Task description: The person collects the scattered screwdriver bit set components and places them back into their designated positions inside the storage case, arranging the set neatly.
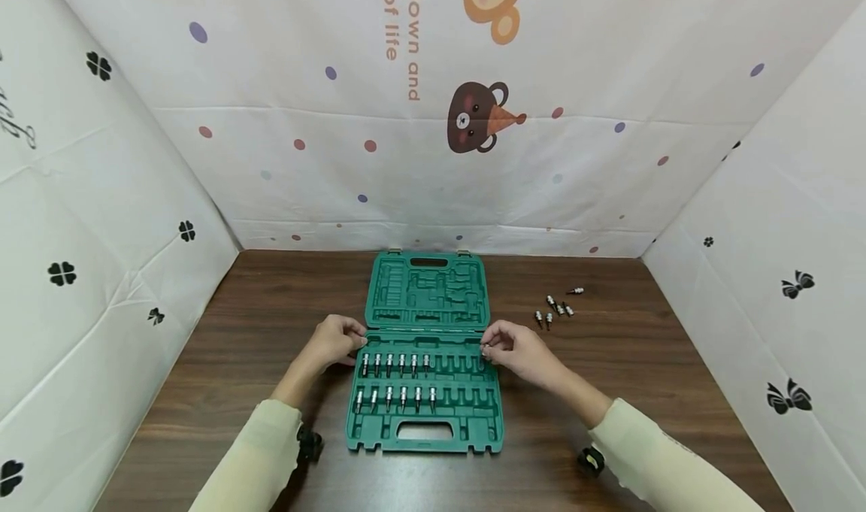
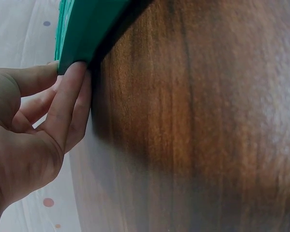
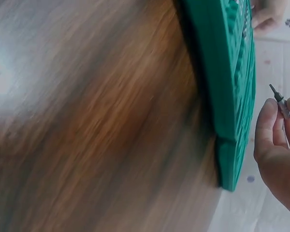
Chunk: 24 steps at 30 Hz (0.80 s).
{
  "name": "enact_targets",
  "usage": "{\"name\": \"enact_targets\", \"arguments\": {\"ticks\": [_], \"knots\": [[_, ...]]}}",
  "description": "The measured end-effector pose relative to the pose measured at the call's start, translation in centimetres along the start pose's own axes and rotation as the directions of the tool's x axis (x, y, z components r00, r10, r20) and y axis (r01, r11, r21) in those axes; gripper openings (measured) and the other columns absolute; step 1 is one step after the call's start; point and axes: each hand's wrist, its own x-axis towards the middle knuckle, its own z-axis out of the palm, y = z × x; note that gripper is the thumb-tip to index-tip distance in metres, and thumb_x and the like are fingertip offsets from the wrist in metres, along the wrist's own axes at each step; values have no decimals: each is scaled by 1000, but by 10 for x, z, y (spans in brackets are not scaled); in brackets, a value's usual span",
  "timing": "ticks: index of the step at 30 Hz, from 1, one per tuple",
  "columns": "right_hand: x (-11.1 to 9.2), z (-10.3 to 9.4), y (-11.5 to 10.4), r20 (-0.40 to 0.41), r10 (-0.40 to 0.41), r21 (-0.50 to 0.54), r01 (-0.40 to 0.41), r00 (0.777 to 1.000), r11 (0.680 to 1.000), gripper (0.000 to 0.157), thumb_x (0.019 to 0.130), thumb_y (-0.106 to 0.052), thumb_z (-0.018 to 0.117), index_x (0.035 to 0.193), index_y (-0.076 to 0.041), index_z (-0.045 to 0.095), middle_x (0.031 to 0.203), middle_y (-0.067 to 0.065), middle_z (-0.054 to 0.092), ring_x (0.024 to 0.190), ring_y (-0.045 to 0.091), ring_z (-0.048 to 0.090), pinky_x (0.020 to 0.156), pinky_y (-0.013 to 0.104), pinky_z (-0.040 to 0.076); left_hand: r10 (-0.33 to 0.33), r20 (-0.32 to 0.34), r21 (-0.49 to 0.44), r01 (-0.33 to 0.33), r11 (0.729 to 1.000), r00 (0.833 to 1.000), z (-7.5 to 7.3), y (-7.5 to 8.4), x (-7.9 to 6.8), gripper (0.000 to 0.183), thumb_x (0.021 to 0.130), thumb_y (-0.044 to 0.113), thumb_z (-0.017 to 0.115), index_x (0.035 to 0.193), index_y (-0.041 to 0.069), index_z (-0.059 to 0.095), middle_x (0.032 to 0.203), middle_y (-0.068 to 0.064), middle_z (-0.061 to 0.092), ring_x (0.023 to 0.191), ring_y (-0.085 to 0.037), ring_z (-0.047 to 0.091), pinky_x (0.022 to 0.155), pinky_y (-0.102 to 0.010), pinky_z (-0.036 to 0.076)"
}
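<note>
OK, LH (image 1: pixel 334 339) @ case (image 1: pixel 373 426) edge, RH (image 1: pixel 514 350) w/bit (image 3: pixel 279 97) above

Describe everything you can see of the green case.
The green case looks like moulded plastic and lies open on the brown wood-grain table, its lid folded back on the far side. Both halves have recesses and a handle slot. The near half carries two rows of six metallic bits, filling the left part; recesses further right are empty. The left hand grips the left edge near the hinge. The right hand holds another bit by the right edge; contact with the case is unclear.
</note>
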Motion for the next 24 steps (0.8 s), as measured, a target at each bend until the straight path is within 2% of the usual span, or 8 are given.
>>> {"name": "enact_targets", "arguments": {"ticks": [5, 12, 20, 24], "knots": [[3, 8, -8, 65, -33, -6, 34, 997, 999, 10, 100, -11, 69, 108, -6, 68, 104, 11, 72, 93, 16, 68, 76, 24, 60, -4, -5, 3, 4, 1000, 1000, 0, 1, 0, 18, 100, 4, 65, 115, -4, 71, 103, -17, 70, 91, -24, 71, 69, -41, 66], [5, 20, -15, 147, -62, -23, 66, 987, 998, 9, 98, -10, 72, 105, -7, 69, 102, 7, 73, 93, 14, 69, 78, 24, 60, 13, 2, 7, -13, 1000, 1000, -1, 1, -2, 19, 101, 3, 64, 116, -5, 70, 104, -18, 70, 92, -26, 71, 70, -41, 66], [5, 32, -20, 240, -66, -86, 89, 969, 992, 9, 96, -9, 74, 105, -8, 71, 100, -1, 72, 91, 11, 69, 78, 23, 60, -1, -6, 5, 1, 1000, 1000, -1, 3, -3, 18, 101, 4, 63, 116, -4, 70, 104, -18, 70, 91, -24, 70, 70, -42, 66], [7, 39, -21, 262, -76, -120, 110, 962, 987, 9, 94, -9, 76, 102, -9, 71, 97, -3, 72, 89, 8, 68, 78, 21, 60, -5, -13, 6, 5, 1000, 1000, 0, 2, -2, 18, 101, 3, 64, 116, -4, 70, 105, -17, 70, 90, -23, 70, 70, -41, 66]]}}
